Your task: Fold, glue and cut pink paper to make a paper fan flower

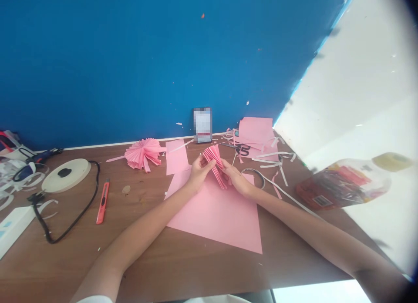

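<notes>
Pleated pink paper (215, 157), apparently fanned, tilts above pink sheet (222, 216).

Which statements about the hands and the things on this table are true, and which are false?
1. The left hand and the right hand both hold the folded pink paper. True.
2. The orange cutter lies right of the pink sheet. False: it lies left of it.
3. A pink paper fan lies near the blue wall. True.
4. The right hand holds the scissors. False: they lie on the table behind the hands.
</notes>
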Motion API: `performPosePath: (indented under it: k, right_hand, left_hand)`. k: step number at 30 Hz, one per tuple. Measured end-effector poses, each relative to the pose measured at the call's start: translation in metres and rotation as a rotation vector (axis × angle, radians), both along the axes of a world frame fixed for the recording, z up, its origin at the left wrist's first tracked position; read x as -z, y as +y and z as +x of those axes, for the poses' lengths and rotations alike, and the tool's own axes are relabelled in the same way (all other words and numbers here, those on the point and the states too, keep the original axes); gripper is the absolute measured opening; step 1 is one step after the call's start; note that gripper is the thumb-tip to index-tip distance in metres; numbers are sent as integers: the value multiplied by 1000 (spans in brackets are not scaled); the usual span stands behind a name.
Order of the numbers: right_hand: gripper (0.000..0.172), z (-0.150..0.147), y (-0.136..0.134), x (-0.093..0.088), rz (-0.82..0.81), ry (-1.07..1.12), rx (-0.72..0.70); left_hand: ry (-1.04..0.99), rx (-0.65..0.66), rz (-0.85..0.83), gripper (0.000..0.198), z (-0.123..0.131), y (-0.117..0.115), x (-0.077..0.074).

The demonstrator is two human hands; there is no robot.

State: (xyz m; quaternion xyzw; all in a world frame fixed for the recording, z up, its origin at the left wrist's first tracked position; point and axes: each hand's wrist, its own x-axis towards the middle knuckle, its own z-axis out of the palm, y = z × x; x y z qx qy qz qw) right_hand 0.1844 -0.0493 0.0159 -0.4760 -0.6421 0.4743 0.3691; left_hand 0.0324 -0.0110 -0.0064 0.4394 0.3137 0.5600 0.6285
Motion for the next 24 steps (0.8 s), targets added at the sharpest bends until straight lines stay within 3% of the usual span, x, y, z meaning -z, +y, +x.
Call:
performPosePath:
  k: [10, 16, 24]
  right_hand:
    - [52, -2, 2, -5, -138, 82, 6]
    - [46, 1, 2, -5, -21, 123, -21]
    - [48, 2, 3, -7, -27, 101, -36]
  left_hand:
    - [-8, -63, 4, 39, -2, 2, 1]
    - [-12, -92, -3, 40, -3, 3, 1]
    - [-16, -91, 2, 41, -3, 2, 0]
